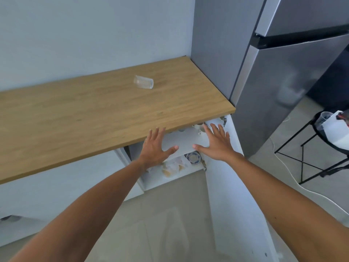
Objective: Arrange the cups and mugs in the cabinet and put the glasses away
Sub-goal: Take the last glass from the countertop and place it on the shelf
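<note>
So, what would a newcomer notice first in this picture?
Two bare hands, left hand and right hand, spread open and empty before the open white cabinet under the long wooden countertop. On that top, one clear drinking glass lies on its side. A tall grey steel fridge stands to the right.

A wooden countertop (105,110) runs along a pale wall (85,35) and ends against a grey two-door refrigerator (279,76). To its right, a black wire-frame stand (309,159) rests on the tiled floor (170,214), a white cable (289,171) trailing past its legs.
</note>
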